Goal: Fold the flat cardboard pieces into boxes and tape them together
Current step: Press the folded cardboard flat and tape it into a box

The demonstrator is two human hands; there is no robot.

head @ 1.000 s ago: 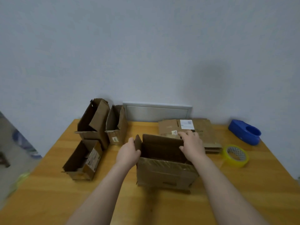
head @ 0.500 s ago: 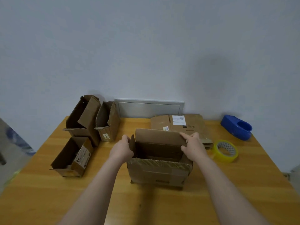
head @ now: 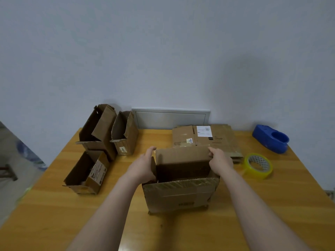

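**A:** Where does the open brown cardboard box (head: 181, 196) sit?

**B:** Near the middle of the wooden tabletop (head: 54, 214), mouth up. Its long axis runs left to right, square across the person.

**A:** And the hands?

**B:** Both are at its far flap (head: 182, 153), which stands up and leans a little toward the near side. The left hand (head: 143, 167) lies along the flap's left end, with its fingers (head: 151, 151) fairly straight and pressed against the cardboard. The right hand (head: 220, 161) has its fingers (head: 213, 151) curled over the flap's top right corner, gripping it.

**A:** Which way should the flap go?

**B:** Toward the near side and down over the mouth, I'd judge. The hinge runs along the far long edge, so both hands need to pull evenly or the flap will skew.

**A:** Tape?

**B:** The yellow roll of clear tape (head: 258, 165) lies just right of the box, nearer the right hand. The blue plastic tape dispenser (head: 271, 139) is farther right and far. The stack of flat cardboard pieces (head: 223, 140) lies just beyond the flap.
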